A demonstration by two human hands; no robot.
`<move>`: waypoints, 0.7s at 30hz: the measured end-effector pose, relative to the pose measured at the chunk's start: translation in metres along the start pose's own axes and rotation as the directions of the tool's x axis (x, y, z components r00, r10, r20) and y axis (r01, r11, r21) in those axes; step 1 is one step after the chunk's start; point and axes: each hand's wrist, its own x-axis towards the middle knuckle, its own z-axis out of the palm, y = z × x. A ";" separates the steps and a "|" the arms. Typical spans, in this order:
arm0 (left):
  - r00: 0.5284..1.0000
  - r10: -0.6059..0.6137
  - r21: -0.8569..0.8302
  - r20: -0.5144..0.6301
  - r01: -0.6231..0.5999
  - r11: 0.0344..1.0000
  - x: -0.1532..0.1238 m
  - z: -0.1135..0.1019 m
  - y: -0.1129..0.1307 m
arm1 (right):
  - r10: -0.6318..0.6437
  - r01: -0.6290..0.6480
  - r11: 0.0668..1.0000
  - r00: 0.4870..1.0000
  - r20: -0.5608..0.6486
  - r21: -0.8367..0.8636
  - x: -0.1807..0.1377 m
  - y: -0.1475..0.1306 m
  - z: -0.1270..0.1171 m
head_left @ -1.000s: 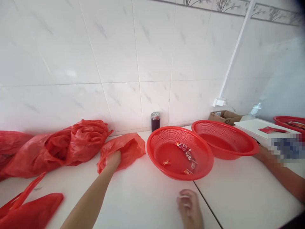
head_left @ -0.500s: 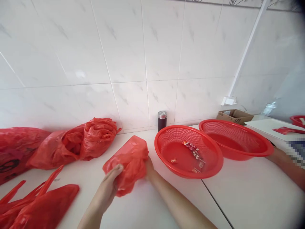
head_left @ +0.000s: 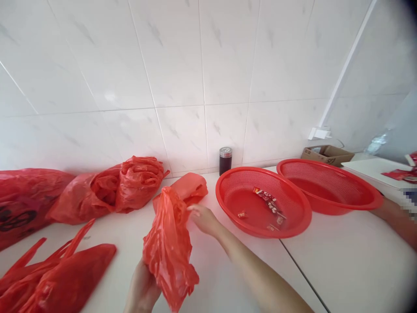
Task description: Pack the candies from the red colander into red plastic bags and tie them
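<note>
Head cam, looks fwd/down (close) at counter (head_left: 342,261), facing tiled wall (head_left: 195,65).

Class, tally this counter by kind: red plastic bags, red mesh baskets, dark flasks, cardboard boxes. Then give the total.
Red plastic bags: 4 (held bag, printed bag, crumpled bag, flat bag)
Red mesh baskets: 2 (near basket, far basket)
Dark flask: 1
Cardboard box: 1
Total: 8

Bright, even light; a soft glare patch sits on the glossy wall tiles (head_left: 109,96). Shadows are faint. Edges bend and blur, right corners darken; the red bag (head_left: 169,243) looks soft.
</note>
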 end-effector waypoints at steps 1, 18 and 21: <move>0.999 -0.001 -0.037 -0.044 -0.001 0.999 -0.001 0.001 -0.004 | -0.005 0.004 0.998 1.000 0.015 0.057 -0.018 -0.001 0.000; 0.984 -0.158 0.088 -0.085 0.165 0.982 -0.034 0.013 -0.059 | -0.017 -0.021 0.957 0.992 0.128 0.288 -0.134 -0.009 -0.029; 0.984 -0.159 0.029 -0.076 0.161 0.986 -0.034 0.021 -0.059 | -0.045 0.009 0.972 0.988 0.149 0.233 -0.140 -0.002 -0.011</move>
